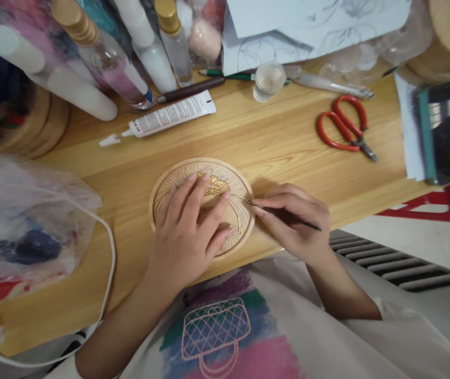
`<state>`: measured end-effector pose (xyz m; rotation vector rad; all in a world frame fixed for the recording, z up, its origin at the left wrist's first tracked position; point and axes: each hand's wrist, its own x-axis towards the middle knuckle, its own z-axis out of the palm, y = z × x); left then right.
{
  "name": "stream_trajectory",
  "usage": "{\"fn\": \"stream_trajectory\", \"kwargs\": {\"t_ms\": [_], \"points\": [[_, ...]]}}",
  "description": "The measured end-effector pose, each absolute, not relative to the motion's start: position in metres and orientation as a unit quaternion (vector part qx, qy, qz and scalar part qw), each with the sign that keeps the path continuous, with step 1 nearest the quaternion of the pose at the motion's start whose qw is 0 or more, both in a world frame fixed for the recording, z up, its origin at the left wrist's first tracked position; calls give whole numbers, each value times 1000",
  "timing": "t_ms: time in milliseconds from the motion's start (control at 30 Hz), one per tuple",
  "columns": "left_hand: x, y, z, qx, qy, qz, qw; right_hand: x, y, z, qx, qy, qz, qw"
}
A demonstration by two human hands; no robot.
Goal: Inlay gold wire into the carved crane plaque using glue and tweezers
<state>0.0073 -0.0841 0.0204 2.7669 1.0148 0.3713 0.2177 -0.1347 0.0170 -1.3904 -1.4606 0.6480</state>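
Note:
A round wooden board [155, 202] with a raised rim lies near the table's front edge. Its face bears fine drawn lines and shaped gold wire [220, 185], partly covered by my hand. My left hand [185, 226] lies across the board's left and middle, fingers spread, holding nothing that shows. At the right rim, my right hand [298, 216] pinches slim dark tweezers [303, 221] between thumb and fingers. Their tip points left over the edge of the board, close to the gold wire. Whether the tip grips anything is too small to tell.
Behind the board lie a white glue tube [173, 115] and its loose cap [109, 140]. Red-handled cutters [343, 126] rest to the right, near a small clear cup [269, 80]. Bottles [118, 68] crowd the back left. A white cable [111, 247] crosses the left side.

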Motion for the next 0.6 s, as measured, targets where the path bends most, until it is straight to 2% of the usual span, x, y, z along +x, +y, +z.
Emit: {"fn": "stream_trajectory", "kwargs": {"t_ms": [600], "points": [[8, -84, 22, 929, 339, 122, 84, 219, -135, 17, -580, -604, 262, 479]]}}
